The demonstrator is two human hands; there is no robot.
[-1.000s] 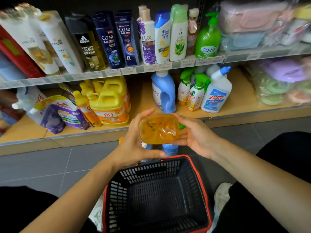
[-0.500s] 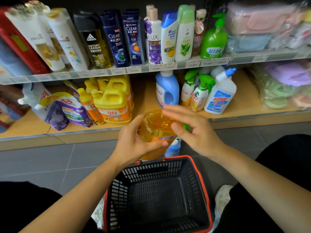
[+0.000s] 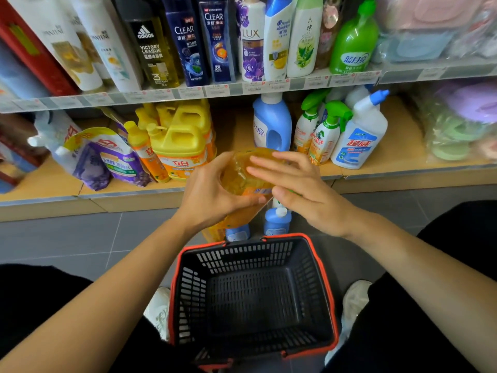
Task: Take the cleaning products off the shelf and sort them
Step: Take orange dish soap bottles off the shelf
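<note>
Upper shelf [image 3: 188,92]: ran across the top of my view, carrying a row of shampoo bottles [image 3: 185,41] and, toward the right, a green pump bottle [image 3: 353,41].
Lower shelf [image 3: 403,146]: a wooden board just above the floor, stocked with cleaning products.
Floor [image 3: 80,238]: grey tiles in front of the shelves.
Basket [image 3: 242,259]: black with a red rim, standing on the floor between my white shoes [image 3: 355,297].
Yellow jugs [image 3: 180,138]: clustered on the lower shelf, left of the middle, with orange labels.
Refill pouches [image 3: 115,157]: purple and white, leaning just left of the jugs.
Blue bottle [image 3: 271,125]: upright on the lower shelf, right behind my hands.
White bottle [image 3: 360,138]: blue angled cap, standing just right of the spray bottles.
Spray bottles [image 3: 325,135]: two with green triggers, between the blue bottle and the white bottle.
Orange bottle [image 3: 239,179]: see-through orange, off the shelf and held in the air between my hands, in front of the lower shelf and beyond the basket's far rim. A bit of green cap showed by my right thumb.
Left grip [image 3: 209,192]: clasped round the orange bottle from the left, thumb across its label.
Right grip [image 3: 304,187]: released, fingers straight and laid flat over the bottle, thumb touching it lower down.
Small blue bottles [image 3: 277,222]: stood on the floor just beyond the basket, below my hands.
</note>
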